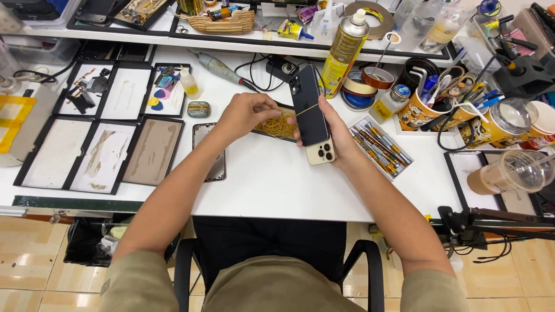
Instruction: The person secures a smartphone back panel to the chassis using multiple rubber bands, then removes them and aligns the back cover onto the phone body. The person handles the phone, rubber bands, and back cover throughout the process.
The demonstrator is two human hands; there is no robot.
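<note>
My right hand (338,136) grips two smartphones stacked together, a dark one (308,104) over a gold one (321,153), tilted above the white table (272,185). My left hand (245,112) pinches a yellow rubber band (305,110) stretched across the dark phone. Below the hands lies a pile of yellow rubber bands (277,127) in a small black tray. A phone back panel (211,150) lies flat to the left of the pile.
Several black trays (95,153) cover the table's left. A gold spray can (344,52), tape rolls (361,86), cups of tools (425,107) and a tray of screwdrivers (381,147) stand at the right. A plastic cup (509,170) lies on its side far right.
</note>
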